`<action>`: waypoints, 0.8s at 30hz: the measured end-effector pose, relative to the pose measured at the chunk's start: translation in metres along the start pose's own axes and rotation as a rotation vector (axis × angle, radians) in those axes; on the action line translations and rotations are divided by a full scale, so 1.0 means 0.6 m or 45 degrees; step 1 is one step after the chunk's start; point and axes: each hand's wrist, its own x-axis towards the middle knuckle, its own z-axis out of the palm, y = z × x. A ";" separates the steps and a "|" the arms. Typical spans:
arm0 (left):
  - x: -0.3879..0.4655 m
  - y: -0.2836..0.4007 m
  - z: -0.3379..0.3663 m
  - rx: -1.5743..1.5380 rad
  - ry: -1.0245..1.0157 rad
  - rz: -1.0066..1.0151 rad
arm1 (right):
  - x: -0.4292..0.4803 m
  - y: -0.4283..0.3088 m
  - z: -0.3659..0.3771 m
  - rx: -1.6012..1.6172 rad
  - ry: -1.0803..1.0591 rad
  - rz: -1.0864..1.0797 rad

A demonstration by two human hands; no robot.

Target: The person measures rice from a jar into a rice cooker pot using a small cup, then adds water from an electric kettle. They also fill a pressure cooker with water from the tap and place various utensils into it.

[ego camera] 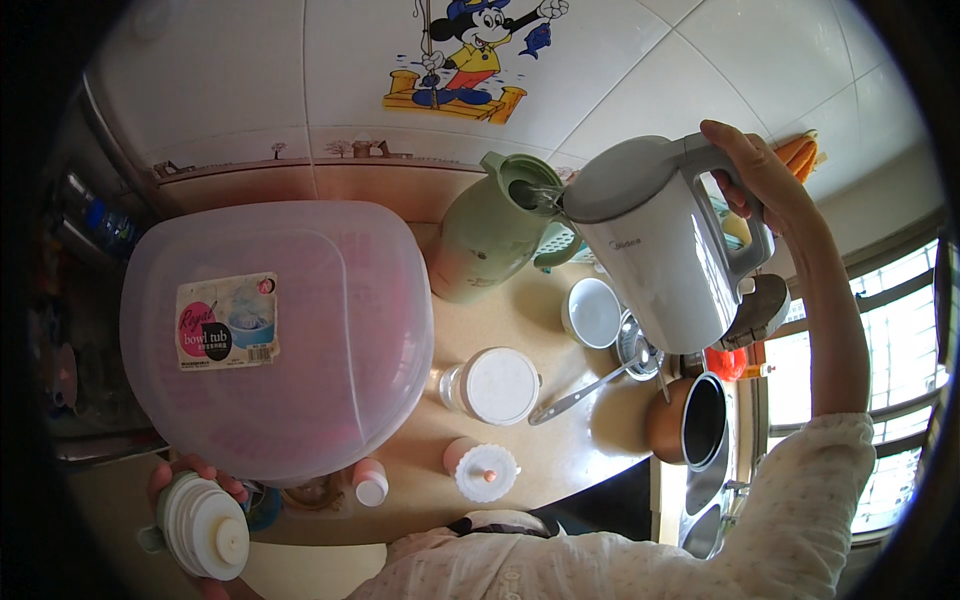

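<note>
My right hand (757, 176) grips the grey handle of a white Midea electric kettle (652, 255), which is raised and tilted. From its spout, water (546, 196) runs into the open mouth of a green thermos jug (487, 240) standing on the counter by the tiled wall. At the lower left, my left hand (199, 487) holds a stopper lid (206, 529), pale green and white, with its stepped underside turned up. That lid is well apart from the jug. The jug's handle points towards the kettle.
A large pink tub with a translucent lid (315, 405) takes up the counter's left side. Before me stand a white-lidded glass jar (501, 386), a cup with a scalloped lid (486, 472), a white bowl (592, 311), a slotted spoon (581, 394) and a copper-coloured pot (671, 420). A sink (703, 487) lies right.
</note>
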 end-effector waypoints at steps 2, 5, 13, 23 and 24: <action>-0.004 0.001 0.000 -0.008 0.036 -0.025 | 0.005 -0.005 -0.001 -0.017 -0.006 -0.003; -0.012 0.003 0.004 -0.005 0.110 -0.041 | 0.012 -0.012 -0.003 0.001 -0.047 -0.021; -0.019 0.004 -0.005 -0.059 0.004 -0.017 | 0.021 -0.029 -0.006 -0.072 -0.092 -0.096; -0.019 0.008 0.024 0.043 0.306 -0.051 | 0.032 -0.049 -0.009 -0.142 -0.113 -0.091; -0.018 0.008 0.027 0.041 0.312 -0.057 | 0.034 -0.050 -0.008 -0.157 -0.099 -0.086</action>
